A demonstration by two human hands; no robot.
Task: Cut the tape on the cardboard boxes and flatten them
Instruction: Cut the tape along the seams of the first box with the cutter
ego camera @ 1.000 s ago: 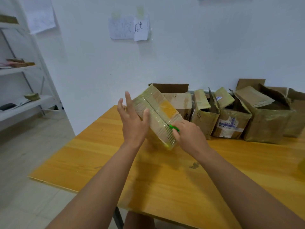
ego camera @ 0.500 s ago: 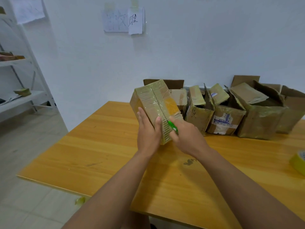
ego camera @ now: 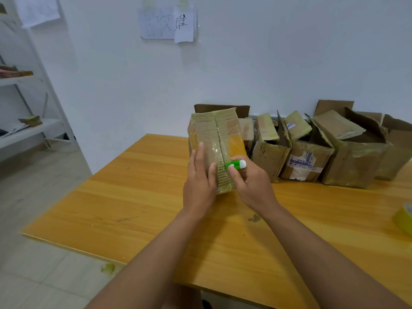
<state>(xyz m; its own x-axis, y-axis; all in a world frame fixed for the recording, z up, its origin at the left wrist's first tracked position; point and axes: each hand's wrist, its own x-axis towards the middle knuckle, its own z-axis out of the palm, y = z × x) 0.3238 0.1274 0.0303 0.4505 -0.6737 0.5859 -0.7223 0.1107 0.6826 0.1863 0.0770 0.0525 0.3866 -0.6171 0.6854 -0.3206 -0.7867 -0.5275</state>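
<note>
Both forearms reach forward from the lower edge of the view over the wooden table (ego camera: 138, 197). Left hand (ego camera: 198, 184) lies flat against the near face of the taped cardboard box (ego camera: 214, 139), fingers straight and close together, pointing up, thumb resting along the centre seam; it presses the box rather than gripping it. Right hand (ego camera: 252, 184) is curled round a small green cutter (ego camera: 235, 165) with a white end cap, thumb and fingers pinching the body, the green end set against the seam at about the height of the left thumb tip. The blade itself cannot be made out. Box stands tilted on the table at its middle rear, lower end hidden between the two hands, top leaning away toward the wall. Its surface is brown cardboard wrapped in glossy, wrinkled clear tape; a vertical seam runs down the facing side, with an orange-yellow patch right of the seam. Corrugated ribbing shows near the lower part by the cutter. Behind and to the right, a row of opened boxes (ego camera: 312, 152) sits along the wall, flaps raised, tape torn. A yellow tape roll (ego camera: 404, 216) lies at the table's right edge, partly cut off by the frame.
</note>
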